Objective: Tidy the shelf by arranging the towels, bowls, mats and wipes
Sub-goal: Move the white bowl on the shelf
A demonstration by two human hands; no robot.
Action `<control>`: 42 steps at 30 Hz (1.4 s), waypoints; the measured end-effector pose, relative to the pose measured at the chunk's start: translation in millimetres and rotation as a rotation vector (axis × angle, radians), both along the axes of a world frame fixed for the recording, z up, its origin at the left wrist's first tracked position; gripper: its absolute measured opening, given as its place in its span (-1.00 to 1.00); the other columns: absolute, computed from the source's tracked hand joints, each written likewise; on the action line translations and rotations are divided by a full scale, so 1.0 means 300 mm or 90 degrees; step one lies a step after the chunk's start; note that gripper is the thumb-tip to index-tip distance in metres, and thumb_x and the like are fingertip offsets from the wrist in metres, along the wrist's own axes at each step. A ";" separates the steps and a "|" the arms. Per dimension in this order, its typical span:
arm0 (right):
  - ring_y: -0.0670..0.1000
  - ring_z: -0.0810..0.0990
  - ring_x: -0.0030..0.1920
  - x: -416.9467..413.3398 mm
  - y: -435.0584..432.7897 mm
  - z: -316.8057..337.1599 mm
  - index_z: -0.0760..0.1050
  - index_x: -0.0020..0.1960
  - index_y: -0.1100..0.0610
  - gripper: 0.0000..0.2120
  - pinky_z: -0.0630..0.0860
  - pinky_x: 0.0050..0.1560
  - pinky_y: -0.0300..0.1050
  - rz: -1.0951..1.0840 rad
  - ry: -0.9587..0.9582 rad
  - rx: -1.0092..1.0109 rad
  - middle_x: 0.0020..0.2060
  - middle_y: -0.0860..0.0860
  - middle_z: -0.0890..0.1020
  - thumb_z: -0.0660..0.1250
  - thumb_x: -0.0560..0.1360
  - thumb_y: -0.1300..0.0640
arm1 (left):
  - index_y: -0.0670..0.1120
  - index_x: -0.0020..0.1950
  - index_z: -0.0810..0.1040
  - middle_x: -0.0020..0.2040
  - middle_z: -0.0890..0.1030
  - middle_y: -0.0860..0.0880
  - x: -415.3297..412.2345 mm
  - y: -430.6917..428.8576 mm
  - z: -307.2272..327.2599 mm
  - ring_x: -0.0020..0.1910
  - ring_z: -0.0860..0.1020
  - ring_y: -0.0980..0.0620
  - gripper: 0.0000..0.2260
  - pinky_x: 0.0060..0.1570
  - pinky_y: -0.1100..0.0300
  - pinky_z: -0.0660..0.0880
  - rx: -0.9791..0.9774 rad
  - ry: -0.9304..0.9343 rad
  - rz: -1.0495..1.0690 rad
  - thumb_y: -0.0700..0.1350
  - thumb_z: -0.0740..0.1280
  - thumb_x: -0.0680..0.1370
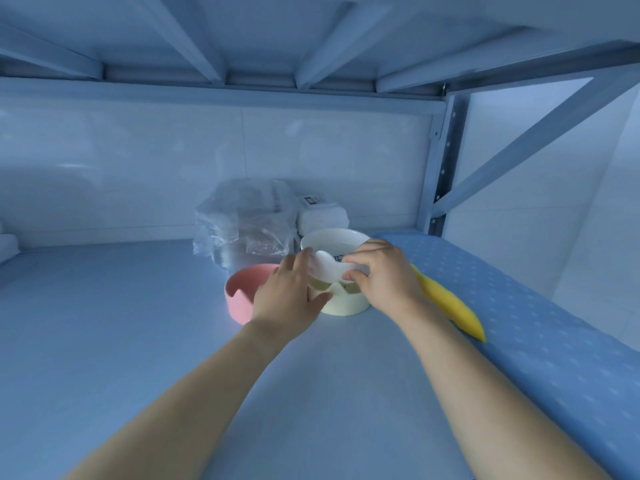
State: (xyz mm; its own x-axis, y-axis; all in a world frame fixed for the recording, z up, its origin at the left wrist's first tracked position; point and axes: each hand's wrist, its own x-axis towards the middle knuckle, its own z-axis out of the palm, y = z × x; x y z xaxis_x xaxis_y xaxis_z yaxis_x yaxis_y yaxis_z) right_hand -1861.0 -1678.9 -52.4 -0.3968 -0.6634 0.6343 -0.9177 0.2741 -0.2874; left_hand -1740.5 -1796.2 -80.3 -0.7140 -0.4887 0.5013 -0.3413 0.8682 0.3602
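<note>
A cream-white bowl (334, 241) stands on the shelf board, with a pink bowl (242, 289) touching its left side. My left hand (287, 292) grips the white bowl's near left rim, thumb against its wall. My right hand (384, 275) pinches the near right rim, fingers curled over the edge. Behind the bowls lie a stack of white towels (323, 216) with a small wipes pack (313, 200) on top. A blue dotted mat (519, 313) runs along the shelf's right side, and a yellow item (450, 306) lies on its edge, partly under my right wrist.
A crumpled clear plastic bag (246, 223) sits at the back, left of the towels. A white folded cloth (7, 245) shows at the far left edge. The shelf upright and diagonal brace (446, 161) stand at the right, and the upper shelf hangs low overhead.
</note>
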 end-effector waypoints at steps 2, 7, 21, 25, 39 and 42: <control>0.09 0.49 -0.06 0.002 0.000 -0.029 0.64 -0.17 0.20 -0.93 0.38 -0.08 -0.11 0.001 -0.013 -0.008 -0.24 0.10 0.62 0.43 0.35 0.26 | 0.04 0.44 0.13 0.36 0.33 0.03 -0.006 0.003 -0.024 0.26 0.41 -0.04 -0.33 0.02 0.06 0.45 -0.024 -0.015 0.022 0.16 0.36 0.44; 0.10 0.48 -0.06 0.003 -0.016 -0.064 0.63 -0.17 0.21 -0.92 0.38 -0.08 -0.09 0.016 -0.041 -0.010 -0.24 0.10 0.61 0.39 0.35 0.29 | 0.02 0.47 0.09 0.37 0.34 0.03 -0.017 -0.003 -0.068 0.29 0.39 -0.02 -0.32 0.13 0.10 0.37 -0.074 -0.003 0.061 0.19 0.31 0.47; 0.06 0.47 0.02 -0.001 0.004 -0.084 0.65 -0.03 0.13 -0.83 0.39 -0.08 -0.16 0.024 -0.031 -0.038 -0.02 0.03 0.55 0.40 0.40 0.28 | -0.02 0.52 0.03 0.34 0.35 0.01 -0.019 0.008 -0.092 0.22 0.43 -0.05 -0.30 0.07 0.08 0.40 -0.154 -0.012 0.090 0.20 0.26 0.50; 0.04 0.45 0.11 -0.005 0.012 -0.082 0.63 0.01 0.10 -0.83 0.41 0.01 -0.16 0.010 -0.030 -0.008 0.07 0.00 0.54 0.40 0.43 0.21 | -0.01 0.51 0.04 0.34 0.34 0.01 -0.012 0.008 -0.092 0.23 0.43 -0.04 -0.35 0.04 0.08 0.40 -0.154 -0.016 0.078 0.16 0.24 0.52; 0.08 0.44 -0.05 0.021 0.000 -0.084 0.63 -0.13 0.11 -0.85 0.30 -0.19 -0.16 -0.008 0.003 -0.019 -0.17 -0.01 0.51 0.30 0.52 0.11 | -0.03 0.53 -0.05 0.23 0.40 0.00 0.002 0.001 -0.092 0.11 0.48 -0.05 -0.38 -0.05 0.09 0.43 -0.161 -0.028 0.046 0.08 0.17 0.57; 0.09 0.44 -0.07 0.025 0.000 -0.084 0.63 -0.10 0.10 -0.85 0.37 -0.19 -0.11 -0.011 0.023 -0.019 -0.16 0.01 0.52 0.29 0.52 0.09 | -0.04 0.53 -0.06 0.22 0.41 0.00 0.000 -0.001 -0.090 0.10 0.48 -0.05 -0.37 -0.05 0.10 0.42 -0.162 -0.035 0.048 0.07 0.17 0.56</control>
